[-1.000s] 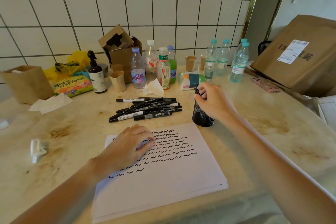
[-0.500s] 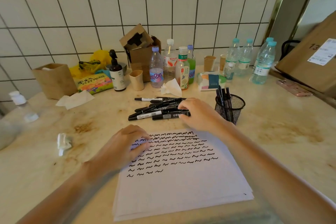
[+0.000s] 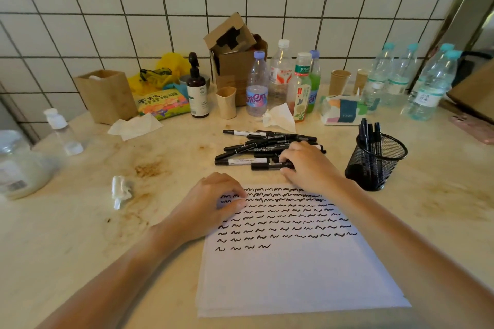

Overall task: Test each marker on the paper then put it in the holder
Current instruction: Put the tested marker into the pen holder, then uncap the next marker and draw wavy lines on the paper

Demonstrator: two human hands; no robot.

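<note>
Stained marble table (image 3: 80, 222) against a tiled wall (image 3: 107, 8). Stack of white paper (image 3: 294, 275) near the front edge, upper part filled with rows of black squiggles, last row only partly filled. Along the wall, from left: brown paper box (image 3: 107, 95), yellow bag (image 3: 165, 69), snack packet (image 3: 161, 104), dark pump bottle (image 3: 197, 91), torn cardboard box (image 3: 235, 53), drink bottles (image 3: 280, 80), paper cups (image 3: 339, 81), tissue pack (image 3: 342, 112), water bottles (image 3: 417, 83). Black mesh holder (image 3: 377, 163) right of the paper's top corner, upright, a few markers standing in it. Left hand (image 3: 211, 208) resting on the paper's upper left corner, fingers curled under, knuckles up, gripping nothing visible. Right hand (image 3: 307, 165) lying on the right end of the marker pile (image 3: 264, 149), just beyond the paper's top edge; fingers bent over the nearest marker (image 3: 267, 166), touching it, though whether actually pinched cannot be told. Pile loose and crisscrossed, between paper and bottles, left of the holder. Crumpled tissue (image 3: 121, 189) left of the paper, another (image 3: 279, 117) behind the pile.
</note>
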